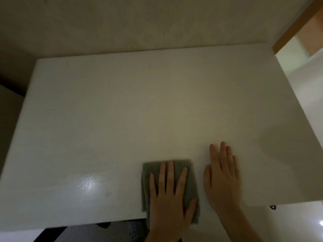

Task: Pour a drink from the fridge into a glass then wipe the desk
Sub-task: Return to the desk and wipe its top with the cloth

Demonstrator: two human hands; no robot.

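While your left hand point(168, 194) lies flat with fingers spread on the folded green cloth point(187, 173), you are pressing it down rather than gripping it, and your right hand point(221, 177) rests open and empty on the bare desk point(139, 105) just beside it at 3 o'clock. The cloth sits at 6 o'clock on the desk, its near end hanging a little over the front edge. No glass or drink shows here, so pouring looks done and wiping is the step in hand.

The cloth will likely behave as soft, light and limp: it can bunch or unfold if pushed from one corner. Keep your palm over its middle and press evenly, so the layers slide together. On this smooth white top it should glide easily, more so over the shiny wet-looking patch point(88, 185) at 8 o'clock from the cloth.

Room is generous. Bare surface runs toward 12 o'clock up to the wall point(139, 23), and widely toward 9 and 10 o'clock. Toward 3 o'clock the desk ends at an open side edge past your right hand; ease off there and at the front lip, where the cloth could slip off.
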